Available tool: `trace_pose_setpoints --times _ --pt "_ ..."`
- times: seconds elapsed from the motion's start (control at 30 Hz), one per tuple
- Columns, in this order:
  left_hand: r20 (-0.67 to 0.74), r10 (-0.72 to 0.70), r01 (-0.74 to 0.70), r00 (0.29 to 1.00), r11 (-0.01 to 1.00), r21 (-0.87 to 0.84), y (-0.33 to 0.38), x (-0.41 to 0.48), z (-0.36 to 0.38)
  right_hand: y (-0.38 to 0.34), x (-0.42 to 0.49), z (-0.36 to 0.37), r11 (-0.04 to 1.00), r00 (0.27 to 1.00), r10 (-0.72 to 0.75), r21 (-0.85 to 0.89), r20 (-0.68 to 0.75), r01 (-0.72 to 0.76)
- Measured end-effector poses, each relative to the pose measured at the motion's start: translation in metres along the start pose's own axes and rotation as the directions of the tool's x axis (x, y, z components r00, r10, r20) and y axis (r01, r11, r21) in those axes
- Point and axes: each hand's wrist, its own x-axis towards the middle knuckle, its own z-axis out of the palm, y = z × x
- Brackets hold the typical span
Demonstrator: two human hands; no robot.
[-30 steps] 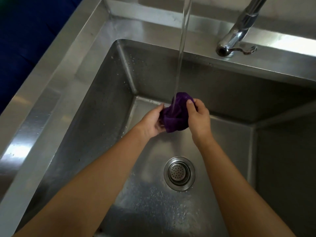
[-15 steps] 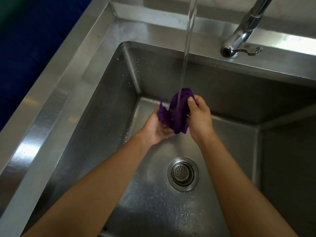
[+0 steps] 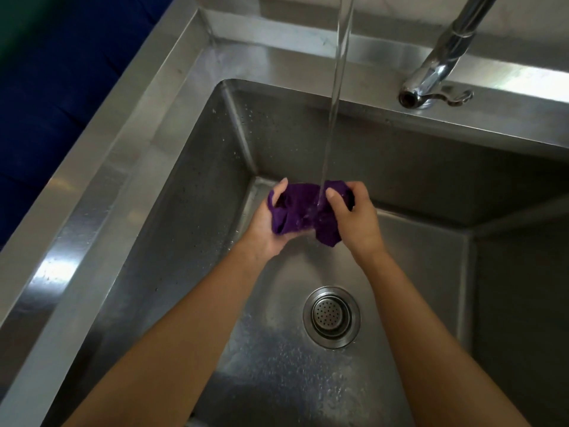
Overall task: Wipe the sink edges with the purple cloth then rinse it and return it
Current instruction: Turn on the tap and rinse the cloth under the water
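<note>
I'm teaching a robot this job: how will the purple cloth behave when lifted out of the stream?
Probably floppy: the purple cloth bunches and sags between the left hand and right hand. Likely heavy for its size, since the water stream runs straight onto it. It may drip.

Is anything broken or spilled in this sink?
Nothing stands out. The water stream falls straight onto the purple cloth, which the left hand and right hand hold over the sink. Drops on its walls are just splashes, and the drain strainer sits flat.
</note>
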Motion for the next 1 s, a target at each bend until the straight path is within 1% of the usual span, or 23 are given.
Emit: trace_pose_setpoints --times 0.07,0.13,0.17,0.23,0.27,0.37,0.43,0.5,0.53,0.6,0.67,0.7,0.73,0.8,0.87,0.9,1.0 --pt "0.047 -0.066 0.065 0.997 0.997 0.034 -0.001 -0.002 -0.009 0.0 -0.001 -0.002 0.998 1.0 -0.013 0.062 0.02 0.012" --pt "0.061 -0.103 0.098 0.993 0.992 0.077 -0.003 -0.004 -0.005 -0.001 -0.002 -0.003 0.998 0.995 -0.061 0.021 0.075 0.059" --pt "0.027 -0.102 0.097 0.994 0.987 0.126 -0.005 -0.002 0.001 -0.001 -0.003 -0.001 0.994 0.99 -0.1 -0.027 0.099 0.103" --pt "-0.085 -0.033 0.053 0.996 0.969 0.24 -0.014 0.003 0.017 -0.003 -0.007 0.007 0.98 0.982 -0.149 -0.117 0.112 0.162" --pt "-0.142 0.023 0.017 0.99 0.961 0.275 -0.02 0.008 0.024 -0.005 -0.008 0.012 0.975 0.985 -0.148 -0.156 0.091 0.161" --pt "-0.252 0.094 -0.039 0.963 0.975 0.218 -0.031 0.02 0.031 -0.006 -0.001 0.018 0.967 0.993 -0.1 -0.241 -0.056 0.083" --pt "-0.294 0.165 -0.1 0.941 0.969 0.224 -0.031 0.019 0.032 -0.003 0.006 0.018 0.959 0.994 -0.049 -0.284 -0.102 0.018" --pt "-0.284 0.229 -0.16 0.931 0.956 0.245 -0.028 0.016 0.033 0.005 0.013 0.016 0.949 0.996 -0.011 -0.315 -0.089 -0.017" --pt "-0.28 0.231 -0.167 0.932 0.957 0.236 -0.028 0.015 0.032 0.01 0.015 0.014 0.951 0.998 -0.012 -0.31 -0.07 -0.01" --pt "-0.296 0.18 -0.142 0.938 0.979 0.145 -0.025 0.014 0.032 0.013 0.011 0.01 0.968 0.996 -0.085 -0.238 -0.016 0.079" --pt "-0.3 0.127 -0.091 0.946 0.987 0.13 -0.019 0.015 0.033 0.01 -0.004 0.01 0.961 0.977 -0.212 -0.177 0.033 0.214" --pt "-0.31 0.114 -0.074 0.944 0.988 0.136 -0.018 0.016 0.034 0.008 -0.011 0.012 0.947 0.968 -0.245 -0.196 0.06 0.252" --pt "-0.319 0.095 -0.047 0.943 0.987 0.154 -0.019 0.018 0.035 0.004 -0.017 0.015 0.929 0.965 -0.249 -0.26 0.086 0.263" --pt "-0.309 0.04 0.013 0.95 0.986 0.168 -0.022 0.018 0.042 -0.005 -0.019 0.019 0.879 0.977 -0.204 -0.428 0.062 0.21" --pt "-0.308 0.054 0.013 0.95 0.977 0.214 -0.026 0.02 0.042 -0.012 -0.007 0.017 0.845 0.986 -0.169 -0.515 -0.003 0.143" --pt "-0.305 0.068 0.01 0.95 0.969 0.248 -0.025 0.02 0.043 -0.013 0.0 0.015 0.828 0.988 -0.151 -0.547 -0.011 0.121" --pt "-0.342 0.155 0.019 0.927 0.89 0.456 -0.017 0.014 0.046 -0.013 0.021 0.009 0.771 0.998 -0.05 -0.634 0.028 0.056"
